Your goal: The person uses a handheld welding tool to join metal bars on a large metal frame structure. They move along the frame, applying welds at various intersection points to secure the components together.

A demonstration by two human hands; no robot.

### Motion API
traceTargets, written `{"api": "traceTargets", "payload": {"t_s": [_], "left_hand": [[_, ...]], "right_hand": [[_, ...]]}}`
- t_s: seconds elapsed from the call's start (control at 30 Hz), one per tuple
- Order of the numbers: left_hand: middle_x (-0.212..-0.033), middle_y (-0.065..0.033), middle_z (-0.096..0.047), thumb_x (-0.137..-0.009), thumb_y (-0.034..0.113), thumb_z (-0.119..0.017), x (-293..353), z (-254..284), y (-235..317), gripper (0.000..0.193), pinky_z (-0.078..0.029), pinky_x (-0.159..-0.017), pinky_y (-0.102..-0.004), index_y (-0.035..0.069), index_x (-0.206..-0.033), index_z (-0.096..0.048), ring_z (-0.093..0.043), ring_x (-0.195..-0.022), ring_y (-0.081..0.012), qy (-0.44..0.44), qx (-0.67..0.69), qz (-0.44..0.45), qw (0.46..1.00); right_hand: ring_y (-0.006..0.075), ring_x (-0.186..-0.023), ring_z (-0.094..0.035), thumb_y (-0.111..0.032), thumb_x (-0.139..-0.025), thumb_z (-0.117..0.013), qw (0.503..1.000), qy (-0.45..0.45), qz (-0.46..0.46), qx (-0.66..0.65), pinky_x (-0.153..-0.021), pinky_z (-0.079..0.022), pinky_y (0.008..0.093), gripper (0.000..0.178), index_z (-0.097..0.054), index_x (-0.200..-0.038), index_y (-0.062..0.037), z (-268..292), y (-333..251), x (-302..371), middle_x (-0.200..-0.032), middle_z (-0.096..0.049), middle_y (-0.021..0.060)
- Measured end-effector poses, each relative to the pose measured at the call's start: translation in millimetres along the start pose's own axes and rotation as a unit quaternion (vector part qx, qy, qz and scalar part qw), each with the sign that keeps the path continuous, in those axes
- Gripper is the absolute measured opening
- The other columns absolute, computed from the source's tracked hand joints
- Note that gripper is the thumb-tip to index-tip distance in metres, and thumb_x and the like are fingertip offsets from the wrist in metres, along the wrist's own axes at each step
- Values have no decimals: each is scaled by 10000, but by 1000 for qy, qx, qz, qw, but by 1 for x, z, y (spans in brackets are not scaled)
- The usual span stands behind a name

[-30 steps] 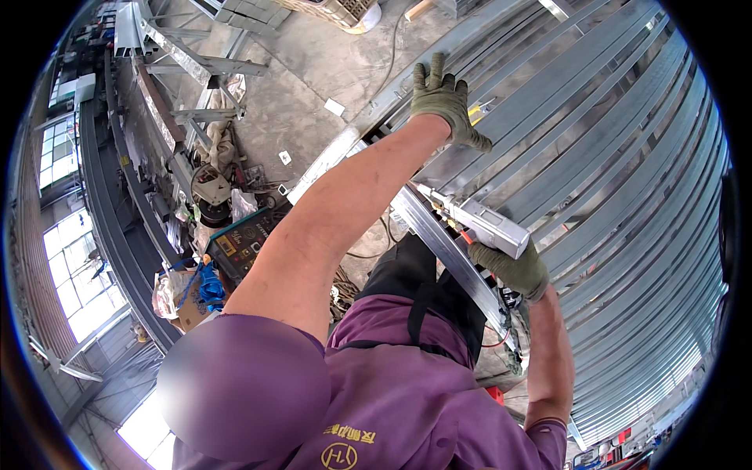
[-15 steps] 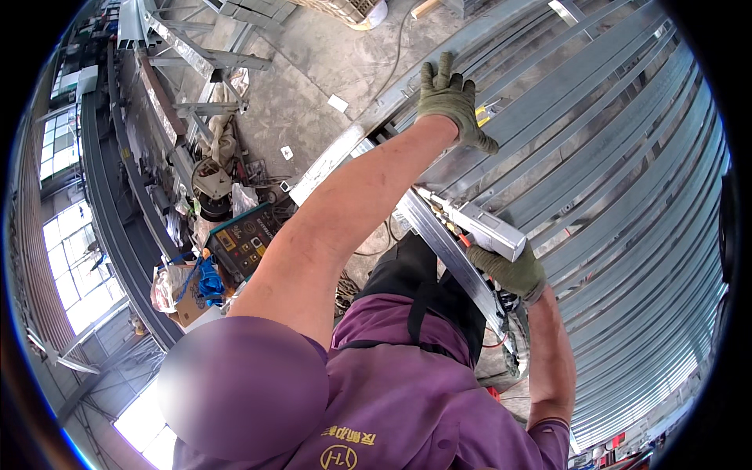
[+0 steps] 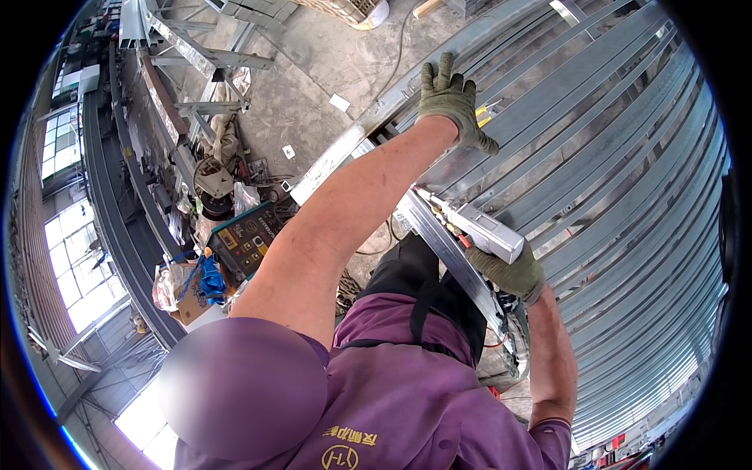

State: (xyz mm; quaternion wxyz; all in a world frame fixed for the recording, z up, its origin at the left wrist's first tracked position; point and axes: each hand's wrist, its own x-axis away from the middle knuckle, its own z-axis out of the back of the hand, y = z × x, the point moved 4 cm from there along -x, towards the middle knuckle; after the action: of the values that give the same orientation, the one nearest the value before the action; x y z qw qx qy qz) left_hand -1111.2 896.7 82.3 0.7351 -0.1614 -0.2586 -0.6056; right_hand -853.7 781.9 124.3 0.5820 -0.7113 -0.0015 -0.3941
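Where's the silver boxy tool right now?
In the head view, the silver boxy tool is right of centre, in the gloved right hand, by the metal edge rail and lower in the picture than the spread left hand.

A white paper scrap (image 3: 339, 103) lies on the grey concrete floor (image 3: 301, 74), with a smaller white piece (image 3: 288, 151) near it. A beige basket (image 3: 341, 8) is cut off by the top edge. At upper left stands a metal frame (image 3: 239, 61). Lower down, a blue bundle (image 3: 210, 280) sits against a cardboard box (image 3: 190, 310); bright windows (image 3: 76, 254) line the far left.
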Motion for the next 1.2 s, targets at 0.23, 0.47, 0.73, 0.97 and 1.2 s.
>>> {"api": "traceTargets", "payload": {"t_s": [0.23,0.47,0.73,0.97,1.2], "left_hand": [[-1767,-181,-304,-642,967,-730,-2,-3,-1,1482,10,-1329,-661,55,-1724,-294,40,-1685,-447,4,-7,-6,1000],[-1772,-175,-301,-634,969,-732,-3,-4,-2,1480,15,-1329,-662,56,-1720,-308,43,-1685,-444,7,-9,-1,1000],[-1737,-219,-342,-632,967,-739,-2,-3,-2,1469,15,-1322,-679,41,-1701,-340,34,-1681,-463,20,3,-12,1000],[-1730,-222,-352,-622,976,-739,-3,-5,-3,1463,7,-1323,-678,36,-1681,-372,20,-1683,-457,19,8,-8,1000],[-1739,-218,-337,-622,982,-732,-3,-3,-2,1483,7,-1323,-675,45,-1702,-339,31,-1683,-452,15,3,-10,1000]], "right_hand": [[101,-1003,-674,-234,-948,-894,999,-28,-20,19,-890,-584,314,524,-703,-1398,-44,1,4,1,-1134,-787,40],[138,-930,-756,-273,-920,-903,1000,-4,-15,6,-813,-613,338,451,-768,-1298,-66,1,8,1,-1057,-829,79],[145,-941,-762,-274,-922,-900,1000,4,-27,-8,-819,-616,338,434,-772,-1282,-68,1,9,2,-1053,-829,78],[137,-973,-760,-247,-917,-902,998,-6,-54,0,-844,-616,339,433,-768,-1287,-66,4,-1,4,-1071,-831,84],[137,-975,-762,-245,-920,-897,1000,-6,-22,5,-845,-620,338,450,-759,-1309,-65,5,6,4,-1086,-831,88]]}}
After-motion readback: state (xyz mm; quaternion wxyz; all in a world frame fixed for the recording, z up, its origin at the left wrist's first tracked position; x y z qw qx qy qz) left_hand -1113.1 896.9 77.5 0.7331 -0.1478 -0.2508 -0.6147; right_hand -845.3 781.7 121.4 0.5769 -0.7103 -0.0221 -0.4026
